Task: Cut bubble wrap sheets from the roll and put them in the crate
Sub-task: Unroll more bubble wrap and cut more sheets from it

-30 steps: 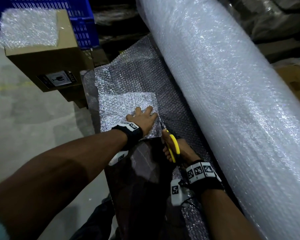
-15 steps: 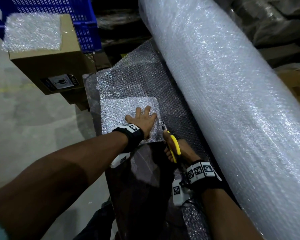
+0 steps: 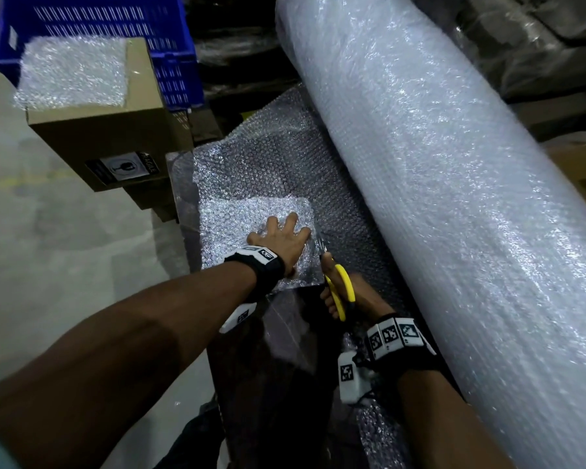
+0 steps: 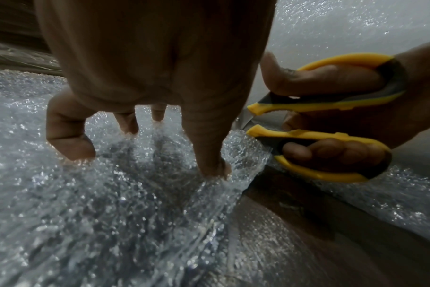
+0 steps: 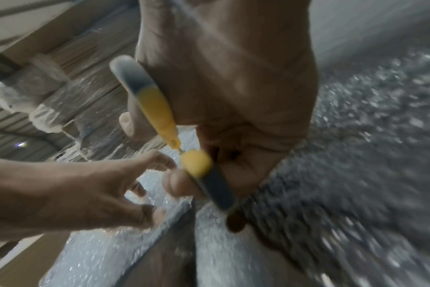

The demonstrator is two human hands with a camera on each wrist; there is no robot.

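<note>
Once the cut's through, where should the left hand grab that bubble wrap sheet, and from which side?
Probably the sheet's free left edge, pinched from the floor side. It lies flat and limp under the left hand's spread fingers, so a top grab only presses it down. That edge overhangs the dark surface and sits away from the scissors held by the right hand.

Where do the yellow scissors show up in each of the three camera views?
Head: yellow scissors lower centre, gripped by the right hand.
Left wrist: right side, handles facing the camera.
Right wrist: centre, seen from behind.
Shared landmark: the left hand pressing the bubble wrap sheet beside them.
</note>
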